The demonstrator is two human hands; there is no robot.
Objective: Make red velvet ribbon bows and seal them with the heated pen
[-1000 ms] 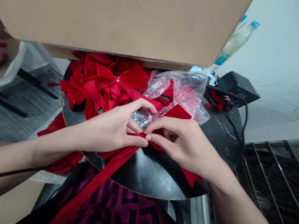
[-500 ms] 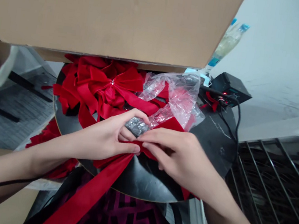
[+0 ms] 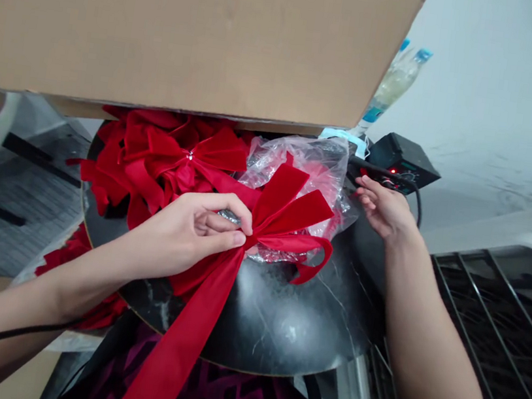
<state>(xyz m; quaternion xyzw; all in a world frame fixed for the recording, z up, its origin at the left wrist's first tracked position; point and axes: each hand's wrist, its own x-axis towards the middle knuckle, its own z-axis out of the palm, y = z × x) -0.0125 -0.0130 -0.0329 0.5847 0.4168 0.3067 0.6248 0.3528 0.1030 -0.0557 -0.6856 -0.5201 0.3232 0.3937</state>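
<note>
My left hand [image 3: 192, 232] pinches the gathered middle of a red velvet ribbon bow [image 3: 288, 212] over the round black table [image 3: 288, 321]. The bow's loops stand up to the right of my fingers, and one long ribbon tail [image 3: 181, 346] hangs down over the table's front edge. My right hand [image 3: 384, 206] has its fingers loosely curled beside a small black device [image 3: 402, 162] with a red light at the back right; I see nothing in it. A crumpled clear plastic bag [image 3: 310, 166] lies behind the bow.
A pile of finished red bows [image 3: 164, 152] sits at the table's back left. A large cardboard box [image 3: 191, 30] overhangs the back. Plastic bottles [image 3: 394, 79] stand behind the device. A black wire rack [image 3: 500, 325] is on the right.
My right hand let go of the ribbon and moved up right to the black device. The bow's loops have sprung up. My left hand keeps its pinch.
</note>
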